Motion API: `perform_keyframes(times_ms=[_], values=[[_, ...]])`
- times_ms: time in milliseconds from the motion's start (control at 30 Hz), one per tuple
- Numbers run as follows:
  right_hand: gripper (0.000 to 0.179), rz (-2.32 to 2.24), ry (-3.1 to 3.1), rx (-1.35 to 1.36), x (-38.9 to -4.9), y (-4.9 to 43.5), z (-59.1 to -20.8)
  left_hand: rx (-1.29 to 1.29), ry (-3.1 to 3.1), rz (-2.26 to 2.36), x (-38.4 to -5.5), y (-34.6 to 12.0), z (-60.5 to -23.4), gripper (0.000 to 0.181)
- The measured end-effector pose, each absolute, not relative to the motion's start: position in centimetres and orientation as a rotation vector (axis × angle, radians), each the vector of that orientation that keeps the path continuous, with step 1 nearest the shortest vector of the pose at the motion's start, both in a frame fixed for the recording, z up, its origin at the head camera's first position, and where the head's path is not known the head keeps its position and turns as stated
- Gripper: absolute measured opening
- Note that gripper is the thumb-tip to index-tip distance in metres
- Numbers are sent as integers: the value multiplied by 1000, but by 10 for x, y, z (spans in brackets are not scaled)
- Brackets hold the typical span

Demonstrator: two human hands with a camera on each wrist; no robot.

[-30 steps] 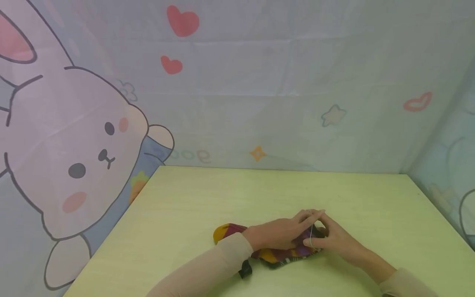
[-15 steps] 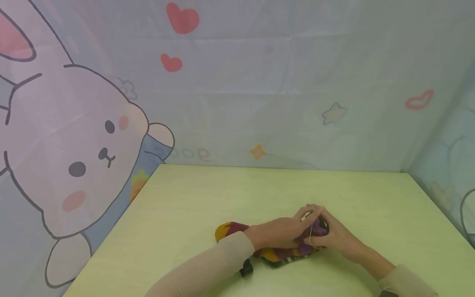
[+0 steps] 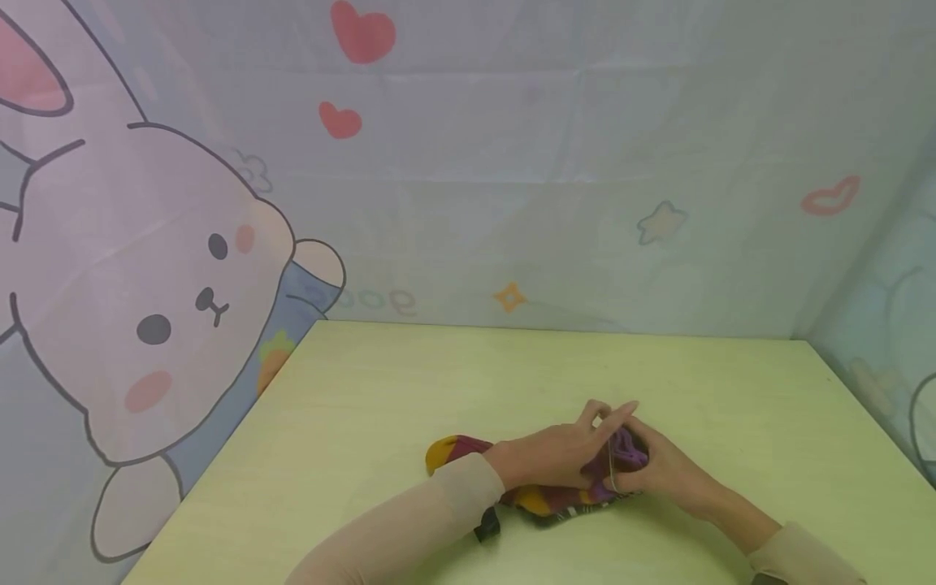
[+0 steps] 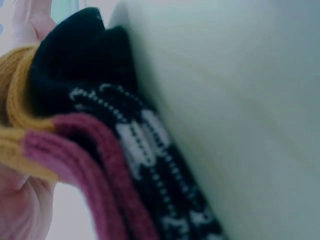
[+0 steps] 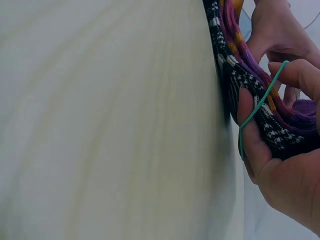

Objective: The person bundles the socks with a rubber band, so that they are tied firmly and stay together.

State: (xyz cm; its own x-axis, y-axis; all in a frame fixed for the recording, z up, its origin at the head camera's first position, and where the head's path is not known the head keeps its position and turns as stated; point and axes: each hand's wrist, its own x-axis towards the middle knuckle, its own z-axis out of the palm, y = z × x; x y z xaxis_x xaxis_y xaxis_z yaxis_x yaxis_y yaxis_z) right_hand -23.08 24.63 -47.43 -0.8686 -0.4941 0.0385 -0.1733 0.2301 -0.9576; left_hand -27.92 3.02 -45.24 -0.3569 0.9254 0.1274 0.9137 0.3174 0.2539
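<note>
A bundle of knitted socks (image 3: 534,501), some maroon, mustard and purple, others black with a white pattern, lies on the table's near part. My left hand (image 3: 552,457) grips the socks from above, its fingers partly hidden. The layered socks (image 4: 115,145) fill much of the left wrist view. Around the bundle's right end curls my right hand (image 3: 669,471). A thin rubber band (image 3: 612,463) is stretched across its thumb and fingers. In the right wrist view, this band (image 5: 260,106) looks green and passes over the socks (image 5: 250,85). Both hands' fingertips meet closely above the bundle.
The pale yellow-green table (image 3: 468,374) reaches back to a hanging cloth (image 3: 570,162) printed with a rabbit, hearts and stars. A small black item (image 3: 487,524) shows beside the left sleeve (image 3: 409,520). More printed cloth (image 3: 892,325) hangs on the right.
The fingers have shifted slightly around the rubber band, and more purple sock shows between the hands. The left index finger now points further over the right hand. The head view has tilted slightly.
</note>
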Motion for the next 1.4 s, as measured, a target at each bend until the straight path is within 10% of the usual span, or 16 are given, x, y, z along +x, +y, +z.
perform_keyframes(times_ms=[800,1400], values=[[100,-1509,2229,-613,-234,244,-465,2003,2563,339,-286,29,-452,115],[64,-1657,2354,-406,-226,244,-462,1723,2502,269,-279,25,-449,102]])
